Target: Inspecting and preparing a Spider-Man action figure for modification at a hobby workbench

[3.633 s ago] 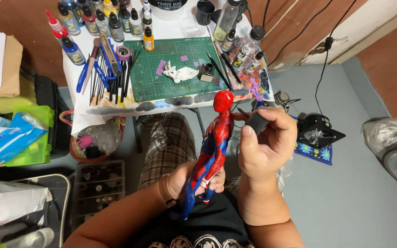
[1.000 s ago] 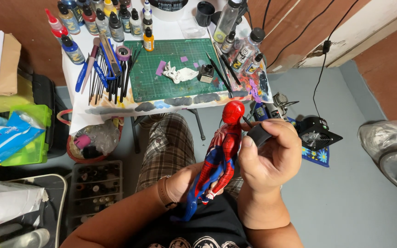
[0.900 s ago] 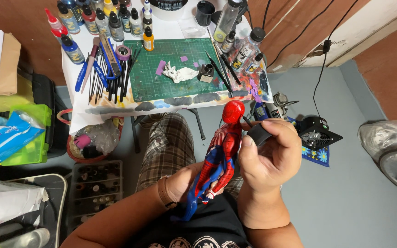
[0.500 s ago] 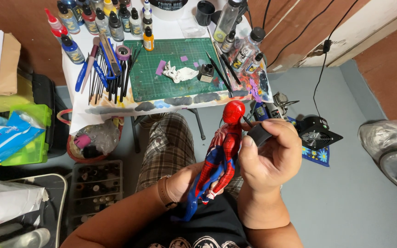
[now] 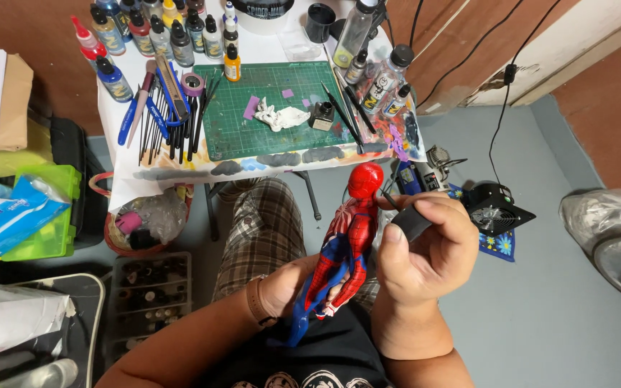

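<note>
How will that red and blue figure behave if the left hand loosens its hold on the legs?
The figure looks like rigid jointed plastic, so it should stay stiff, though limbs may swing. It is tall and slim, held only low down by the left hand, so it could tip. The right hand holds a dark tool beside its head.

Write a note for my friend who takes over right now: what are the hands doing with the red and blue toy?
Left hand: grips the red and blue superhero action figure by its legs, held upright above the lap.
Right hand: holds a dark handled tool with its thin tip at the figure's red head.
Nearby: the small white table carries a green cutting mat, paint bottles and brushes.
Done: figure in hand, tool at the head.
Left: I cannot tell how much of the figure is finished.
</note>
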